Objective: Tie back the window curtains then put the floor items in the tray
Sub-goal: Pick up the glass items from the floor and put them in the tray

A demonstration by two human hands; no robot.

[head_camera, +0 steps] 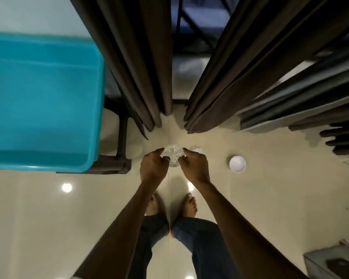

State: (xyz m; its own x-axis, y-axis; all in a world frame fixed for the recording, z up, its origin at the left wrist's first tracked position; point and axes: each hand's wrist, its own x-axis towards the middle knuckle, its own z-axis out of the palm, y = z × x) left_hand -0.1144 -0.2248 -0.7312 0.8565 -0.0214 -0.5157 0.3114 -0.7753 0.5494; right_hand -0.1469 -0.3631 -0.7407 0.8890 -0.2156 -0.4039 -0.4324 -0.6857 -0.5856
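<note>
A clear cut-glass piece [173, 156] sits low over the beige floor, and both hands grip it: my left hand [152, 166] on its left side, my right hand [193, 167] on its right. A second clear glass item [196, 149] stands just beyond my right hand. A small white bowl [237, 164] rests on the floor further right. The turquoise tray [97, 97] lies on a dark stand at the left. Two dark brown curtains, the left curtain [141, 67] and the right curtain [240, 77], hang apart with the window between them.
The tray's dark stand [122, 137] has legs on the floor right beside my left hand. A grey box [330, 260] with a dark object on it sits at the bottom right. My bare feet [171, 206] stand on the glossy tiles below the hands.
</note>
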